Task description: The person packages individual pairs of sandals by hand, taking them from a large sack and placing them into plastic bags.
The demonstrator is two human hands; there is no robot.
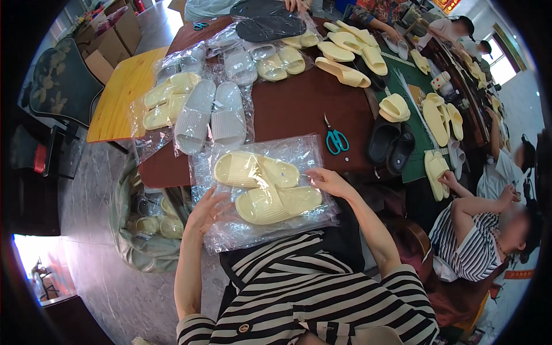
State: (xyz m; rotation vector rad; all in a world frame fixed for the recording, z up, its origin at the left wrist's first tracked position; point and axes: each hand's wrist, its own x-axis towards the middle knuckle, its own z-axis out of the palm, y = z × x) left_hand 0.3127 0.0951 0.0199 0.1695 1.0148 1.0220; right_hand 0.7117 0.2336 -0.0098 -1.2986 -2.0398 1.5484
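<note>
- Nearest the wearer, a clear crinkled plastic bag [264, 227] holding a pair of pale yellow foam slippers [265, 187] lies at the near edge of the dark brown table [293, 106], partly overhanging toward the striped shirt.
- The left hand [206, 211] lies at the bag's left edge, fingers spread and flat against the plastic, gripping nothing.
- The right hand [329, 181] rests at the bag's right edge, fingertips pinching lightly at the plastic beside the upper slipper; how tight the pinch is cannot be told.
- Just beyond the bag, to its right, a pair of teal-handled scissors [336, 140] lies on the bare table.
- Right of the scissors sits a pair of black foam slippers [391, 148].
- Beyond the bag to its left, a bagged pair of grey ribbed slippers [210, 118] lies, with another bagged pale yellow pair [167, 100] further left over a light wooden tabletop [118, 95].
- Below the table's left edge, left of the bag, a grey-green sack [129, 230] holds more yellow slippers.
- Far beyond the bag, loose pale yellow slippers [345, 54] and two large black soles [267, 23] lie across the table's far end.
- To the right of the bag, a seated person in a striped top [477, 244] reaches toward the table.
</note>
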